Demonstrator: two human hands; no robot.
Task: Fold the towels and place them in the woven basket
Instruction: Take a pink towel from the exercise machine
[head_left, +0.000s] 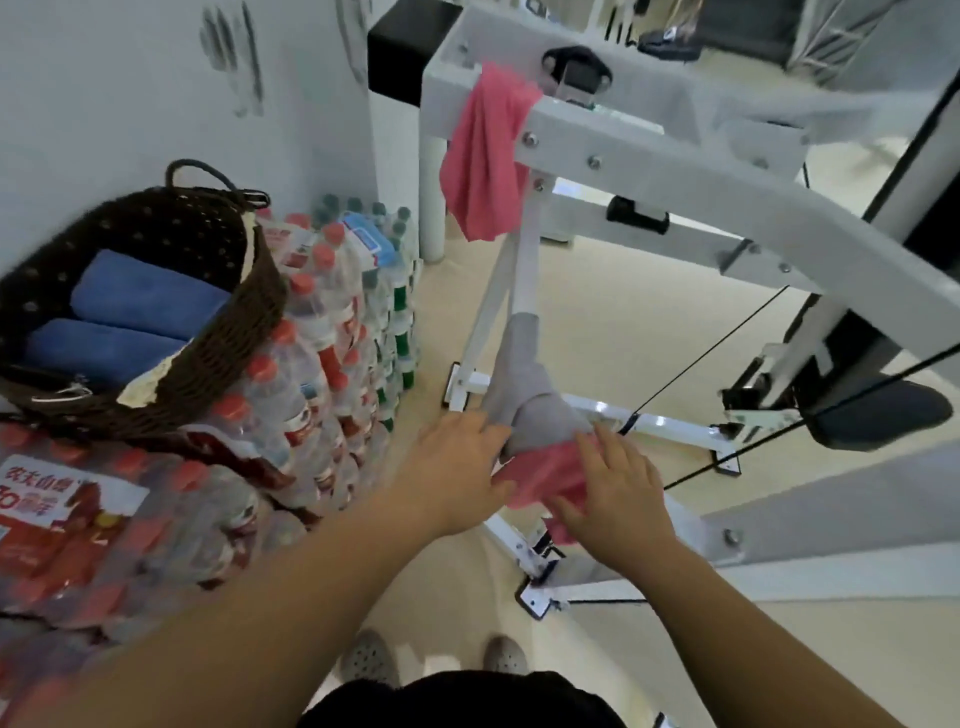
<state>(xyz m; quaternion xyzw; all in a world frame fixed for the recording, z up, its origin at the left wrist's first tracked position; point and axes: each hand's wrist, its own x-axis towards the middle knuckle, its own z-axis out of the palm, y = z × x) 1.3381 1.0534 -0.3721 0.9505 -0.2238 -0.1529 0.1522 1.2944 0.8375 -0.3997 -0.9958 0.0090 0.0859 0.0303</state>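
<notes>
Two hands meet on a pink towel (545, 478) touching a grey towel (524, 395) on the white gym machine (649, 166): the left hand (457, 467) pinches its edge, the right hand (618, 499) lies on it with straight fingers. Folded blue towels (140, 296) sit in the woven basket (252, 322) on packs of water bottles (322, 332), at left

1. Beige floor (597, 322): carries stacked packs of water bottles (322, 332) at left and a white machine frame (649, 156) at right.
2. Bottle packs: woven basket (228, 353) sits on top, with two folded blue towels (140, 296) inside.
3. Machine frame: pink towel (485, 156) draped over the upper bar, grey towel (524, 395) hanging on a lower strut.
</notes>
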